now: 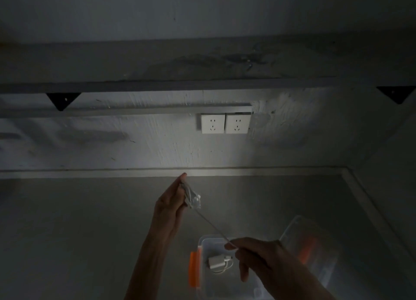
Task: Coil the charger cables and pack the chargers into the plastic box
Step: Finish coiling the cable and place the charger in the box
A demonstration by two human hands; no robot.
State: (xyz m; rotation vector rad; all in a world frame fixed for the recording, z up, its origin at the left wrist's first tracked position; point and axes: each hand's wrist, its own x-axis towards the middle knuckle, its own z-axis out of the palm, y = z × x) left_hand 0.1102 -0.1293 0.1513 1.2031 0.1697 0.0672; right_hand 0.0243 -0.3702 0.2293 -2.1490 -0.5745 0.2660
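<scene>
Two bare forearms come up from the bottom edge of the view, both lean and long, dim in the poor light. No sleeve shows on either one; each arm is uncovered as far down as the frame reaches. The slim, long-fingered bare left hand [171, 200] carries no ring, watch or strap that can be made out. The broader-looking bare right hand [254, 253] has its back and knuckles in sight, and it too appears free of any ring, band or glove. Both wrists are plain. The gloom hides finer detail such as nails.
</scene>
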